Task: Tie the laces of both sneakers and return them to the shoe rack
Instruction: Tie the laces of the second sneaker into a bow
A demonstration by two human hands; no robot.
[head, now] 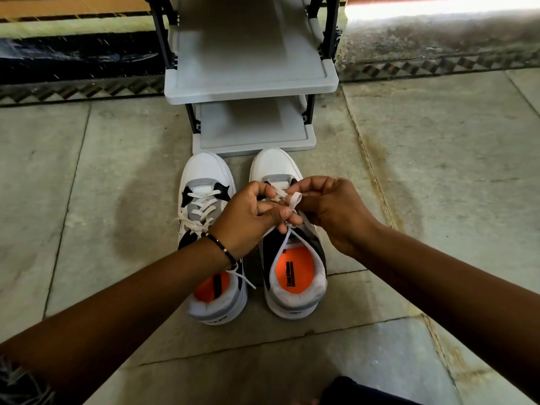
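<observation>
My left hand (248, 220) and right hand (330, 211) pinch the lace (292, 200); below them, the insole (293, 271) print is unreadable.

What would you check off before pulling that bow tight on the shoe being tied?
1. Both hands on the lace: ok. The left hand and right hand pinch the white lace over the right sneaker.
2. Loop formed: ok, one loop shows at the right hand's fingertips.
3. Second loop or knot base: cannot tell, fingers hide it.
4. Left sneaker tied: not ok, its lace ends trail loose.
5. Shoe rack free for the pair: ok, the visible shelves hold nothing.
6. Sneakers upright, side by side on the floor: ok.
</observation>
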